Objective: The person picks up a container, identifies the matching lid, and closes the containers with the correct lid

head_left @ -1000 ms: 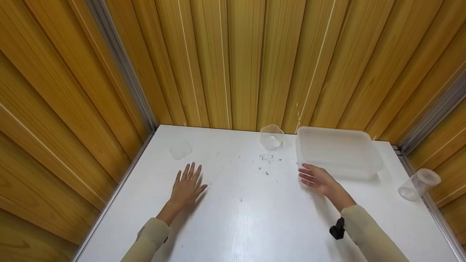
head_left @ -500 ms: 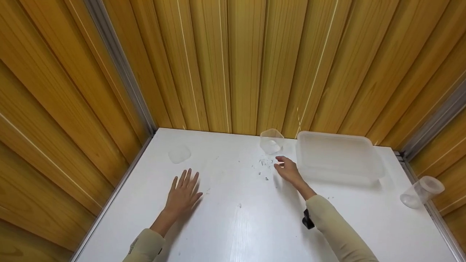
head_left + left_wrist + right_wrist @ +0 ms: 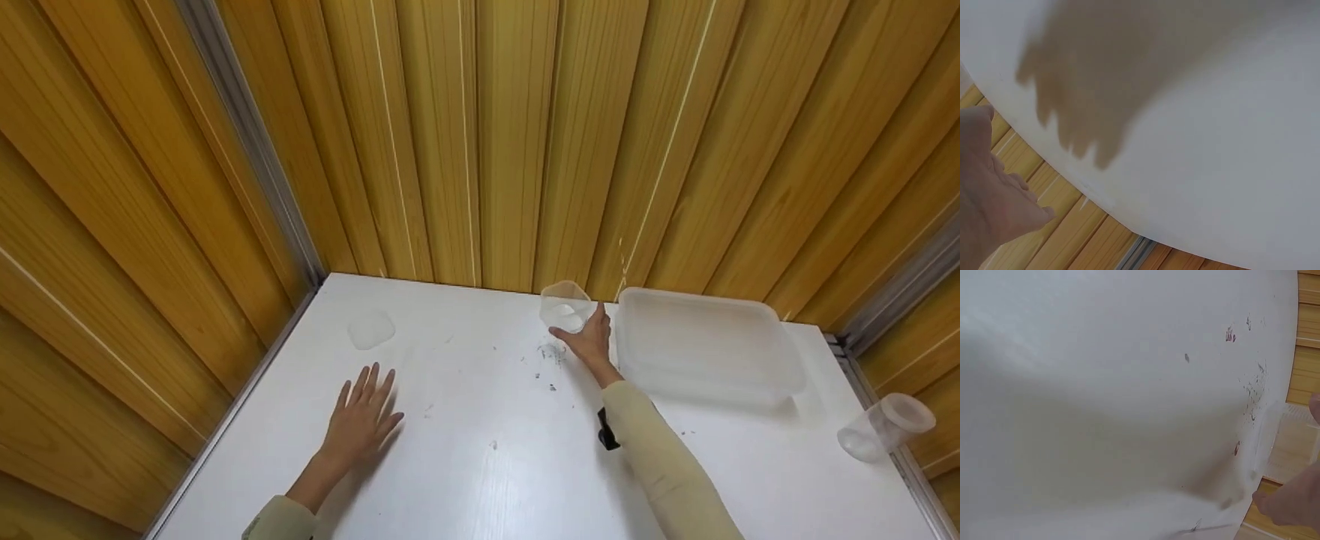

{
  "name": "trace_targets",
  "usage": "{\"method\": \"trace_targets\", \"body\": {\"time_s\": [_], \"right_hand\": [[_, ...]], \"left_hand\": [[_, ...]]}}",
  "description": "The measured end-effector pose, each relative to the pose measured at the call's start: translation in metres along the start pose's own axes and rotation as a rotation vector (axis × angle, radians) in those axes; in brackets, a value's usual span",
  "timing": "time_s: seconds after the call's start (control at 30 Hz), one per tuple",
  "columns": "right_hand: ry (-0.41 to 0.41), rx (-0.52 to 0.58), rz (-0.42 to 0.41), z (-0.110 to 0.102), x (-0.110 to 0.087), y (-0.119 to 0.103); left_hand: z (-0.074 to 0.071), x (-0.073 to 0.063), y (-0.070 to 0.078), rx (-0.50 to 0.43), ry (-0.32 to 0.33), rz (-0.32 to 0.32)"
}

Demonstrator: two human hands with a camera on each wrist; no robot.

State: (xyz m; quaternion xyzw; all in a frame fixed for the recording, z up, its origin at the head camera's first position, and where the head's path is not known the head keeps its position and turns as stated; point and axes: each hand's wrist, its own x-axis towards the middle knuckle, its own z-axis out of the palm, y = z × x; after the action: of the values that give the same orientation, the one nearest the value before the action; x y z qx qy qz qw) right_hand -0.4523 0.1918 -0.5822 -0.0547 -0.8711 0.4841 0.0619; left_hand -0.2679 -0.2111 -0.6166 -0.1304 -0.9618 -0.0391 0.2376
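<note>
My right hand (image 3: 589, 339) is at a small clear plastic cup (image 3: 559, 304) with an angular rim, near the table's back edge. Its thumb and fingers are spread on either side of the cup's near part; whether they touch it I cannot tell. In the right wrist view, fingertips (image 3: 1283, 503) show beside the clear cup (image 3: 1292, 439). Fingers spread and holding nothing, my left hand (image 3: 356, 424) hovers over the left of the table, its shadow below. Beyond it lies a flat translucent lid-like piece (image 3: 371, 330).
A large frosted plastic box (image 3: 709, 341) stands at the back right, close to the right hand. Farther right is a clear cylindrical cup (image 3: 885, 427). Dark marks (image 3: 553, 352) dot the white table (image 3: 480, 480). Wood-patterned walls (image 3: 510, 150) rise behind and at the sides.
My right hand has moved left and forward from beside the frosted box to the small clear cup, its thumb and fingers parting. The left hand has drawn slightly back. The head view has tilted up.
</note>
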Motion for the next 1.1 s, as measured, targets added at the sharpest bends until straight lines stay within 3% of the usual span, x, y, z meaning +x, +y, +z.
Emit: {"method": "trace_targets", "body": {"time_s": [0.1, 0.37, 0.6, 0.83, 1.1], "right_hand": [[0.006, 0.000, 0.006, 0.003, 0.010, -0.004], [0.032, -0.044, 0.013, 0.025, 0.020, -0.016], [0.053, -0.086, 0.028, 0.022, 0.031, -0.015], [0.009, -0.076, -0.042, 0.015, 0.024, -0.010], [0.008, -0.076, -0.114, 0.020, 0.002, -0.009]], "left_hand": [[0.000, 0.003, 0.000, 0.000, 0.006, -0.009], [-0.001, -0.002, -0.009, -0.025, -0.050, -0.031], [0.000, -0.002, -0.014, -0.031, -0.085, -0.058], [-0.001, -0.005, -0.013, -0.062, -0.110, -0.090], [0.001, 0.007, -0.015, -0.098, -0.162, -0.113]]}}
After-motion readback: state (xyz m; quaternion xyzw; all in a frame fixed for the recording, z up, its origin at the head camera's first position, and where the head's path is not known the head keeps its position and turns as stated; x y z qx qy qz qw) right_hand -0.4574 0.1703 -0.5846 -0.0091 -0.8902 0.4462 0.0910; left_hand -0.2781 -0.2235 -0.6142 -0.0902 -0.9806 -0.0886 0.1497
